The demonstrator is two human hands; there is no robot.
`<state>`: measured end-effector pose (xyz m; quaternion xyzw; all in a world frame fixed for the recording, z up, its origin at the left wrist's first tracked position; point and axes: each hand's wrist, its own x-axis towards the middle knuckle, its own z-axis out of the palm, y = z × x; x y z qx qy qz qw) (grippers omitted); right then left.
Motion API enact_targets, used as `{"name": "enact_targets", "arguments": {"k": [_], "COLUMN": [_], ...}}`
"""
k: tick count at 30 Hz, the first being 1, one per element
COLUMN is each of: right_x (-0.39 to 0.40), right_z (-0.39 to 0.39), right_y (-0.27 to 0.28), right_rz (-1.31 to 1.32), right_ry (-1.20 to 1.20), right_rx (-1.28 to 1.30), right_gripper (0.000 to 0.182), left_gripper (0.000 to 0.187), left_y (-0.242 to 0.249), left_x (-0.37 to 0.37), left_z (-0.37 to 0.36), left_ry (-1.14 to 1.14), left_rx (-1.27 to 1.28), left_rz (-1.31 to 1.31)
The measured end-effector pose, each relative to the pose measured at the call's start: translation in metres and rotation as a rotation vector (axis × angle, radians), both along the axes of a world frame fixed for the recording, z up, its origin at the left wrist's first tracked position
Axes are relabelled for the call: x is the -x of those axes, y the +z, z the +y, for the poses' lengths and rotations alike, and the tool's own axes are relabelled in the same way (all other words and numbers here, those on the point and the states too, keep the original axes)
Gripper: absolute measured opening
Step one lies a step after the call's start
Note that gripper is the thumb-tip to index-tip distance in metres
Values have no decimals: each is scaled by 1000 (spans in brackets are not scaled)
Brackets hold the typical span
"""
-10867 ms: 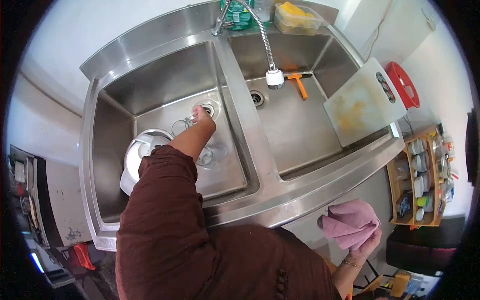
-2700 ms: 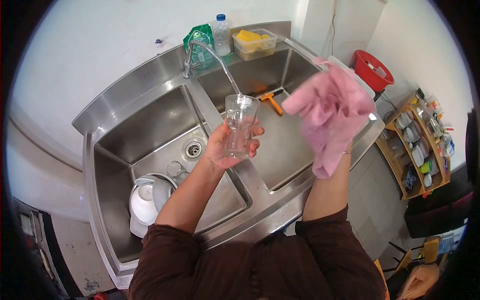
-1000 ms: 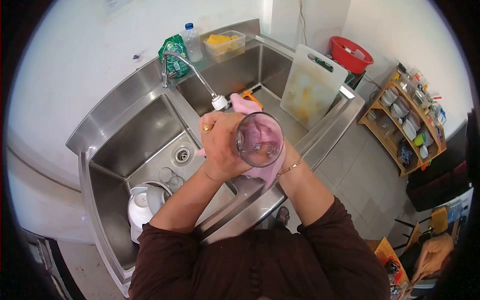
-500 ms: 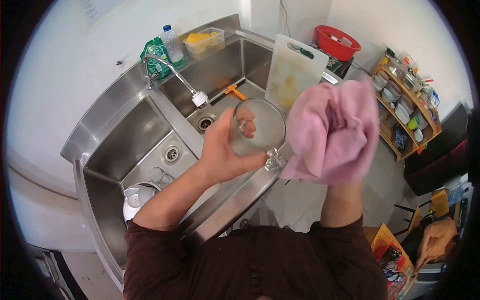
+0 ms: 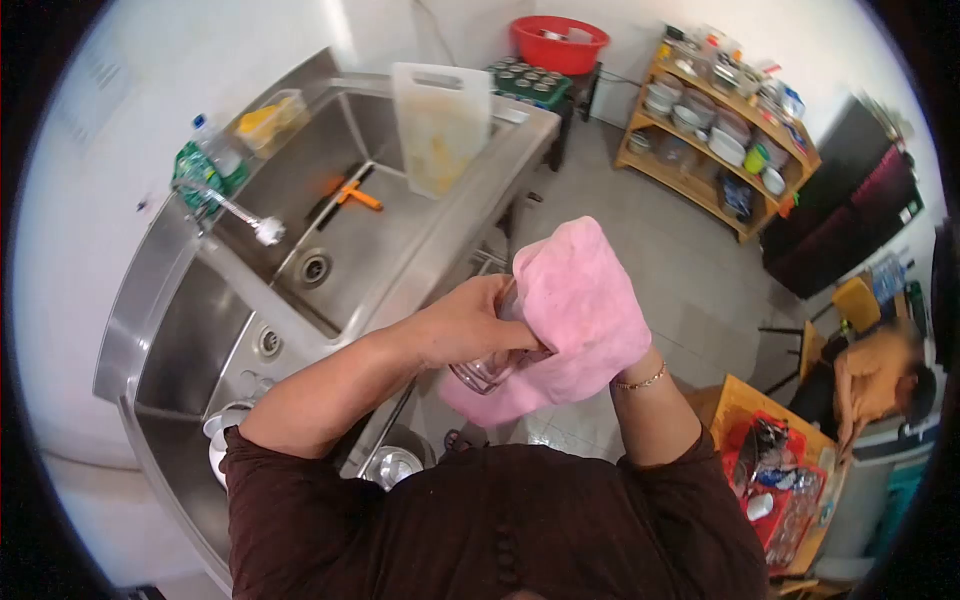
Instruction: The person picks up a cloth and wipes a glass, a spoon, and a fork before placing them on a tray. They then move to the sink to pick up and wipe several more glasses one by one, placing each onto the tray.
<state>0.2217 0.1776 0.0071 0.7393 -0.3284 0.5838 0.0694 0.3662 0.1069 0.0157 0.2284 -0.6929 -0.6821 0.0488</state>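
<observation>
In front of my torso, my left hand [image 5: 480, 325] grips a clear glass vessel [image 5: 484, 374], fingers and thumb spread around its side. A pink cloth [image 5: 585, 300] is draped over the far end of the glass and covers much of it. My right hand is hidden beneath the cloth; only the wrist with a bracelet [image 5: 640, 382] shows below it. The cloth is pressed up against the glass near my left fingertips, and one end of it hangs under the vessel.
A double steel sink [image 5: 290, 325] lies to the left, with a faucet [image 5: 268, 230], an orange squeegee [image 5: 358, 195] and a white cutting board [image 5: 440, 130]. Behind are a red basin [image 5: 560, 45] and a dish shelf [image 5: 720, 140]. At right, a person [image 5: 875, 375] sits beside a table holding a red tray [image 5: 795, 520].
My view and body have turned right, away from the sink. The glass and the cloth, apart before, have come together, and the cloth now covers the end of the vessel.
</observation>
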Motion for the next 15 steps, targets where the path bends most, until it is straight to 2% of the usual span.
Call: {"name": "enact_targets", "arguments": {"k": [3,4,5,6,7,8,9,10,11,12,13,14,15], "right_x": [43,55,68,78,91,110,130,141,134,108,96,106,122], "right_z": [37,51,66,81,94,104,112,122,131,138,146,154,161], "right_y": [-29,-32,-29,-15,-8,-8,-6,-3,-8,-4,-3,-15,-35], "right_rz": [-574,-774,-784,-1077,-1371,-1383,-1108,-830,-842,-1097,-1323,-1336,-718], "right_ry": [109,150,128,271,423,407,252,100,82,442,803,780,294], "right_rx": [-378,-491,-485,-574,-651,-637,-692,-741,-738,-586,-393,-377,-580], "right_gripper": [39,43,43,43,44,44,40,37,37,31,26,26,25], "left_gripper": [32,30,28,28,29,30,30,32,34,34,36,37,37], "left_y": [-24,-27,-30,-31,-32,-33,-36,-40,-43,-44,-43,-43,-37], "left_x": [37,44,51,60,67,75,84,92,99,105,113,121,127], "left_z": [19,23,29,37,45,53,58,62,66,70,72,78,87], "left_ry": [-97,-209,-315,-335,-406,-477,-496,-550,-603,-621,-668,-715,-741], "left_rx": [-161,-411,-660,-665,-592,-519,-525,-422,-320,-330,-153,28,22], "left_rz": [57,36,8,-4,92,188,178,164,151,143,23,-93,-98]}}
